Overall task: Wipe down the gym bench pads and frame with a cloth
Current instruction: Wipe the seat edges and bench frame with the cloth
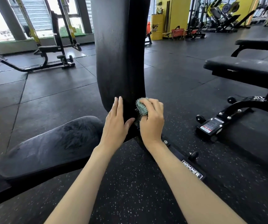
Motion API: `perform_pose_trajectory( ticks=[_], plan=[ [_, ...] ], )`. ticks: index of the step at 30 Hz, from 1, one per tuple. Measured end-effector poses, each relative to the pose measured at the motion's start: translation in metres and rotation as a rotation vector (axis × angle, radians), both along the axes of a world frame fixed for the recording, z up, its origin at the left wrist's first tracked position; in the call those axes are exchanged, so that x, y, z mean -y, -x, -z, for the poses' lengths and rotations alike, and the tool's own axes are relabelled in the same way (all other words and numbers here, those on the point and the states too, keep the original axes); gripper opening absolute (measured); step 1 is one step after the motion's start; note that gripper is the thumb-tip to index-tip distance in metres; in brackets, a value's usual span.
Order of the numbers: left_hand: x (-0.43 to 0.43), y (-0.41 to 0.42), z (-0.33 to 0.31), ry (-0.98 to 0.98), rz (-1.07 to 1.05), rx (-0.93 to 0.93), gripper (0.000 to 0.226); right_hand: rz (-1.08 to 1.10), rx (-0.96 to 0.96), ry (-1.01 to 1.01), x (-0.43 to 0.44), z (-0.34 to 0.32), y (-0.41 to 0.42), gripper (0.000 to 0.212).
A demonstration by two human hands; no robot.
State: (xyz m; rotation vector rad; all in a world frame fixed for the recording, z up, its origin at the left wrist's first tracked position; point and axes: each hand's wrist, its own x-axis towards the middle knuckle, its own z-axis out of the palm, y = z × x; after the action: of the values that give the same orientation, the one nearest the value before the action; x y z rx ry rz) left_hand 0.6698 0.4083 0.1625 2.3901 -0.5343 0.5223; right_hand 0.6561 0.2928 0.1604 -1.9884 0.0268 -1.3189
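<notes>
Right hand [152,120], grip curled round a bunched teal cloth [141,107], pressing it to the lower right edge of the upright back pad [120,54]. Left hand [115,125] lies flat on the pad's face just beside it, fingers straight, gripping nothing. Seat pad [49,146] sits lower left. The black frame [178,152] with its Hammer label runs along the speckled floor [130,183]. Another bench [246,70] stands well apart, right.

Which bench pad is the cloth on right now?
The upright back pad: the right hand holds the teal cloth against its lower edge. The seat pad and the flat benches at right have none.
</notes>
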Motion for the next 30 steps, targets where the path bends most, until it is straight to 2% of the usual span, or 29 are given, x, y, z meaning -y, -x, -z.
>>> perform_pose_trajectory(
  ticks=[4,9,12,14,16,18,21,25,30],
  plan=[
    [0.017,-0.003,-0.001,0.134,-0.041,0.049,0.079,-0.062,-0.028,-0.004,0.008,0.011,0.002,0.038],
    [0.014,-0.008,0.005,0.145,-0.057,0.089,0.079,0.002,0.087,-0.129,0.021,-0.018,-0.005,0.047],
    [0.016,-0.008,0.005,0.177,-0.045,0.077,0.08,-0.053,0.091,-0.04,0.017,-0.03,-0.017,0.044],
    [0.017,-0.007,0.005,0.192,-0.043,0.06,0.08,-0.049,0.117,-0.029,0.013,-0.026,-0.02,0.047],
    [0.015,-0.007,0.003,0.188,-0.039,0.062,0.08,-0.031,0.132,-0.104,0.01,-0.009,-0.017,0.048],
    [0.015,-0.008,0.003,0.187,-0.032,0.063,0.079,-0.068,0.055,-0.145,0.009,0.019,-0.01,0.05],
    [0.014,-0.007,0.003,0.195,-0.041,0.028,0.079,-0.227,-0.236,-0.156,-0.002,0.054,0.005,0.047],
    [0.001,-0.01,0.0,0.123,-0.013,-0.028,0.09,-0.066,-0.01,-0.312,0.004,0.02,0.005,0.044],
    [-0.009,-0.009,-0.003,0.116,0.073,-0.106,0.104,-0.052,0.165,-0.03,0.009,-0.034,-0.001,0.037]
  ],
)
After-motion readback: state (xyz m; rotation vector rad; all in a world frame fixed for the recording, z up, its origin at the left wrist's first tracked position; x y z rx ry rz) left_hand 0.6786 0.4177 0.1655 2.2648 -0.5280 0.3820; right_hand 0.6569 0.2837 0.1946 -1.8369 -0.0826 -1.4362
